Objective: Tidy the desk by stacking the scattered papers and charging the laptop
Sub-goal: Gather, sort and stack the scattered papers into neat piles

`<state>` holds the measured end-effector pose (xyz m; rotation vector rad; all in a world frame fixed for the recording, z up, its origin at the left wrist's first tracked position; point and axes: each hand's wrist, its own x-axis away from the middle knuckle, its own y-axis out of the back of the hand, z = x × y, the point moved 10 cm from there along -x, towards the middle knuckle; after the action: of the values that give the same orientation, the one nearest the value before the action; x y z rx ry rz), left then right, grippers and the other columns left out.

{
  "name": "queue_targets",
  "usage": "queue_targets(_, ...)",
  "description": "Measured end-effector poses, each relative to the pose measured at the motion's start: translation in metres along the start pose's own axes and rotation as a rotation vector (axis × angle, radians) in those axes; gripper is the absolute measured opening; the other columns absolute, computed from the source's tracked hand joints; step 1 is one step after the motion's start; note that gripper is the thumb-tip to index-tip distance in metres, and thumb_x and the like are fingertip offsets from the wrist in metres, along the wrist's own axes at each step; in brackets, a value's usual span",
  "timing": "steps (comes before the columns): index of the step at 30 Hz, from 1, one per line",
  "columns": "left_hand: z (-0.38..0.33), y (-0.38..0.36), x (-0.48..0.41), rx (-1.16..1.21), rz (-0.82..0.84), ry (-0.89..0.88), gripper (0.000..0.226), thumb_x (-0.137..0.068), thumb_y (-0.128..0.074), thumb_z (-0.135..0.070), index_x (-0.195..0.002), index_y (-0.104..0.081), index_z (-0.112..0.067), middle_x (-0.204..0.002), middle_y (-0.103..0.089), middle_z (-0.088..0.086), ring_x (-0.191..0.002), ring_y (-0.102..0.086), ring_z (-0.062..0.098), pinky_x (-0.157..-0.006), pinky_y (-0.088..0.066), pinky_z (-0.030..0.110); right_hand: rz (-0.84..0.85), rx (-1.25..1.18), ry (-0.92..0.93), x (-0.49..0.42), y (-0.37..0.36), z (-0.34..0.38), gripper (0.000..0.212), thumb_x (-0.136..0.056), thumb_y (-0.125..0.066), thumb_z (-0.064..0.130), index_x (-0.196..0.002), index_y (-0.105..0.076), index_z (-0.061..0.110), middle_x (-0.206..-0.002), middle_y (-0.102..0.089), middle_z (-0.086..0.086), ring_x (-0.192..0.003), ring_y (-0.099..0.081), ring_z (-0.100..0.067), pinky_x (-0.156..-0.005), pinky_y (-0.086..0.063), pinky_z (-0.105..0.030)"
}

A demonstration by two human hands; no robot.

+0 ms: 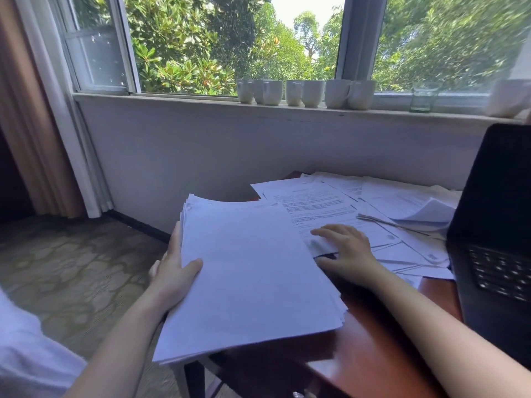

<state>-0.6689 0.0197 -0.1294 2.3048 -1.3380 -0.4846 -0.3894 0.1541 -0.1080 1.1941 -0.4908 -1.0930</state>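
My left hand [172,271] grips the left edge of a thick stack of white papers [247,271], thumb on top, holding it above the desk's left end. My right hand [347,251] rests flat with straight fingers on the scattered printed sheets [330,205] that cover the back of the reddish wooden desk [382,354]. An open black laptop [497,225] stands at the right edge of the view, its keyboard partly cut off. No charger or cable shows.
A window sill [201,100] behind the desk carries several white mugs [313,93], a small glass [422,99] and a white bowl [508,97]. A curtain [31,124] hangs at the left. Patterned carpet [71,268] lies left of the desk.
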Motion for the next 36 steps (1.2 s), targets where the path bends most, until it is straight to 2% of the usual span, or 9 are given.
queue_targets(4,0.013,-0.002,-0.008,0.027,0.002,-0.014,0.075,-0.073,-0.049,-0.042,-0.145,-0.032,-0.037,-0.146,-0.039,-0.014,-0.141,-0.029,0.015,-0.119,-0.014,0.042,0.239,-0.04,-0.028,-0.002,-0.02,-0.014,0.108,-0.044,-0.037,0.073,-0.146,-0.025,0.039,-0.158,-0.015,0.005,-0.147,-0.005,-0.015,-0.118,-0.006,-0.039)
queue_targets(8,0.029,0.003,-0.017,0.13,-0.052,-0.006,0.073,-0.063,-0.054,-0.039,-0.135,-0.052,-0.029,-0.14,-0.049,-0.012,-0.134,-0.042,0.014,-0.116,-0.026,0.042,0.146,-0.019,-0.037,-0.012,-0.018,-0.016,0.066,-0.083,-0.059,0.049,-0.143,-0.034,0.037,-0.155,-0.027,0.006,-0.146,-0.014,-0.017,-0.115,-0.016,-0.033)
queue_targets(11,0.031,0.004,-0.017,0.218,-0.1,-0.002,0.073,-0.067,-0.058,-0.03,-0.139,-0.049,-0.022,-0.139,-0.05,-0.01,-0.13,-0.047,0.014,-0.113,-0.034,0.041,0.06,0.07,-0.012,-0.012,-0.016,-0.011,0.043,-0.094,-0.04,0.038,-0.137,-0.044,0.04,-0.149,-0.039,0.007,-0.142,-0.026,-0.018,-0.108,-0.026,-0.031)
queue_targets(13,0.034,0.003,-0.017,0.248,-0.128,-0.001,0.069,-0.072,-0.061,-0.025,-0.139,-0.049,-0.021,-0.14,-0.05,-0.009,-0.128,-0.048,0.015,-0.111,-0.037,0.041,0.007,0.069,-0.066,-0.014,-0.012,-0.014,0.052,-0.088,-0.022,0.042,-0.13,-0.053,0.036,-0.136,-0.054,0.001,-0.13,-0.043,-0.023,-0.092,-0.035,-0.034)
queue_targets(15,0.038,0.004,-0.019,0.247,-0.156,0.002,0.073,-0.067,-0.058,-0.029,-0.139,-0.049,-0.022,-0.139,-0.051,-0.009,-0.129,-0.048,0.015,-0.111,-0.037,0.042,-0.154,0.001,-0.14,-0.014,0.007,-0.022,0.049,-0.09,-0.021,0.044,-0.099,-0.062,0.019,-0.109,-0.064,-0.011,-0.106,-0.055,-0.033,-0.074,-0.034,-0.035)
queue_targets(19,0.042,0.003,-0.021,0.24,-0.174,0.012,0.075,-0.065,-0.055,-0.032,-0.139,-0.049,-0.021,-0.139,-0.051,-0.009,-0.13,-0.047,0.017,-0.111,-0.036,0.043,-0.475,-0.274,-0.213,0.001,0.045,-0.042,0.045,-0.1,-0.036,0.035,-0.059,-0.036,0.017,-0.068,-0.05,-0.008,-0.077,-0.051,-0.034,-0.065,-0.03,-0.035)
queue_targets(27,0.053,0.001,-0.023,0.264,-0.185,0.067,0.083,-0.061,-0.048,-0.057,-0.141,-0.043,-0.036,-0.138,-0.048,-0.018,-0.137,-0.036,0.023,-0.111,-0.033,0.049,-0.68,-0.138,0.444,0.032,0.06,0.064,0.053,-0.101,-0.022,0.042,-0.059,-0.041,0.017,-0.054,-0.038,0.005,-0.048,-0.041,-0.022,-0.046,-0.026,-0.024)
queue_targets(33,0.044,0.0,-0.026,0.198,-0.169,0.035,0.082,-0.068,-0.027,-0.069,-0.142,-0.039,-0.038,-0.142,-0.049,-0.014,-0.141,-0.03,0.025,-0.116,-0.021,0.049,-0.372,-0.102,0.745,0.058,0.033,0.15,0.015,-0.094,-0.038,0.026,-0.081,-0.047,0.025,-0.072,-0.062,0.003,-0.073,-0.061,-0.026,-0.05,-0.045,-0.028)
queue_targets(36,0.042,0.002,-0.025,0.207,-0.165,0.063,0.096,-0.064,-0.022,-0.078,-0.146,-0.038,-0.03,-0.148,-0.042,-0.011,-0.144,-0.025,0.022,-0.118,-0.017,0.045,-0.197,-0.072,0.76,0.073,0.003,0.171,0.033,-0.093,-0.034,0.03,-0.093,-0.064,0.016,-0.086,-0.069,0.001,-0.085,-0.065,-0.027,-0.056,-0.052,-0.037)
